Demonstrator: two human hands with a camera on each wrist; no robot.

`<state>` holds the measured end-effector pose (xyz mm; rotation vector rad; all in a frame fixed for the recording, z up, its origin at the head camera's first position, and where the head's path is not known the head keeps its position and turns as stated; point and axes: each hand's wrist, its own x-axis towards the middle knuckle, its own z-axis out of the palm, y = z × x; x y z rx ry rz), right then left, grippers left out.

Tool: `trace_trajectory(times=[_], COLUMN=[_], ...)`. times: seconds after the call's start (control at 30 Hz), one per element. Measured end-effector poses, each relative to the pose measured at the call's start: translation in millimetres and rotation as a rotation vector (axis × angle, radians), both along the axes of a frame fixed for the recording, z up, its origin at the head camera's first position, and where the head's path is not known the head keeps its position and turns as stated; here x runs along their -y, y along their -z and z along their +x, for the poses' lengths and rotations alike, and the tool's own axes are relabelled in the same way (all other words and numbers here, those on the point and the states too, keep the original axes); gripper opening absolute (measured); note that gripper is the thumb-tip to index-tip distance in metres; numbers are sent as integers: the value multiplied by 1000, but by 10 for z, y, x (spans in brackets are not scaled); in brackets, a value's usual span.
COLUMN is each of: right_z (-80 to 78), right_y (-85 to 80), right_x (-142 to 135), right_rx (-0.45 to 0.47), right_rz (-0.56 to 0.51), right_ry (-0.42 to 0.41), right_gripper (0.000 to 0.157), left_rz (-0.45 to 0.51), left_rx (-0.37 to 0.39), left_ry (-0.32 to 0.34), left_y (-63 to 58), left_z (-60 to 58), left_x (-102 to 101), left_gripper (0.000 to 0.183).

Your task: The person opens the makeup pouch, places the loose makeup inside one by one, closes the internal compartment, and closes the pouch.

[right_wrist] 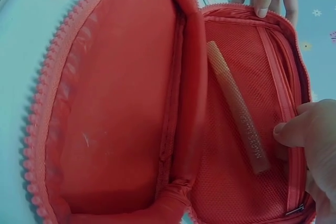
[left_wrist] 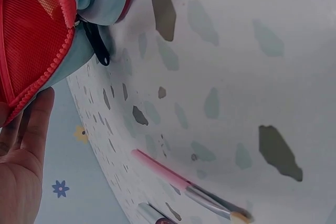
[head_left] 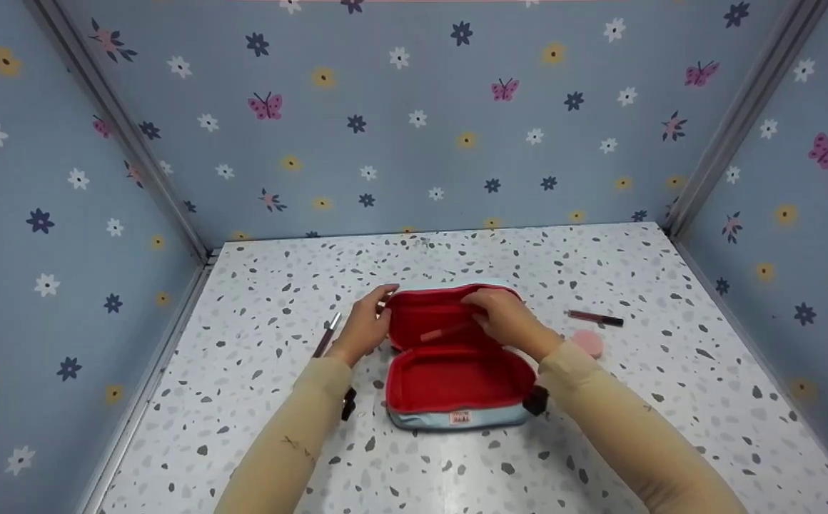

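An unzipped pencil-case-like pouch [head_left: 460, 382], light blue outside and red inside, lies spread with its lid raised. My left hand [head_left: 364, 325] grips the lid's left edge; in the left wrist view its fingers [left_wrist: 39, 116] are behind the zipper. At the lid's right part, my right hand [head_left: 510, 318] pinches the rim of the red mesh pocket [right_wrist: 226, 177], thumb on the mesh side, other fingers mostly hidden. Behind the mesh shows a slim tube [right_wrist: 239, 108] with pale lettering, slanting across the pocket. The pouch's lower compartment [right_wrist: 115, 108] has nothing visible in it.
Right of the pouch lie a dark-capped lip gloss tube [head_left: 596, 318] and a round pink item [head_left: 587, 343]. To the left is another slim tube [head_left: 327, 334], partly behind the left arm. A pink-handled brush [left_wrist: 163, 171] lies near it. Patterned walls enclose the speckled table [head_left: 278, 278].
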<state>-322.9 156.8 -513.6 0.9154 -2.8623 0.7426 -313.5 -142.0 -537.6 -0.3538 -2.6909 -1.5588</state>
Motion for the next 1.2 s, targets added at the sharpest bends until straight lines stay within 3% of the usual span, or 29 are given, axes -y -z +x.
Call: trace_trajectory(times=[0.27,0.77,1.2], right_z=[26,48,54], right_y=[-64,-162,-190], right_x=[-82,-313,-492], right_rx=[-55,-136,-94], right_rz=[-85,-138,-143], right_ry=[-5,12,69], right_gripper=[28,29,31], left_rz=[-2,21,9], left_rx=[3,-20,5], left_ry=[-6,-1,-20], left_y=[1,28,18], left_z=[-7,-23,-9], left_x=[-6,-6,-13], left_gripper=[51,50,51])
